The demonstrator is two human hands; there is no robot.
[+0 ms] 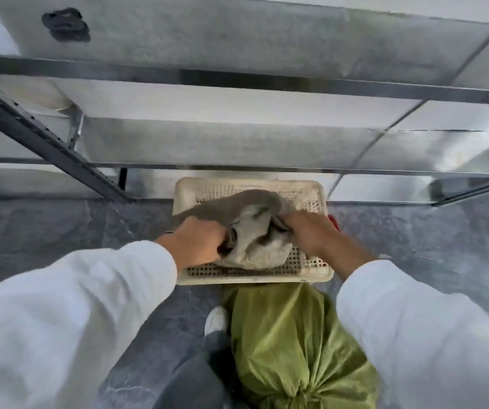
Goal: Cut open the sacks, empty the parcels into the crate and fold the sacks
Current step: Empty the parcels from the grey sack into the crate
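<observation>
Over the white perforated crate [252, 279], the left hand [196, 240] and right hand [311, 234] each grip bunched folds of the limp grey sack [255, 246], judged soft and light, best held at its edges.

Soft, even light fills the frame with only faint shadows, and the white sleeves [60, 305] in the lower corners nearly wash out. Motion blur softens everything, the crate [255, 278] mesh included, and the wide lens bends the shelf rails [237, 79] across the top.
</observation>
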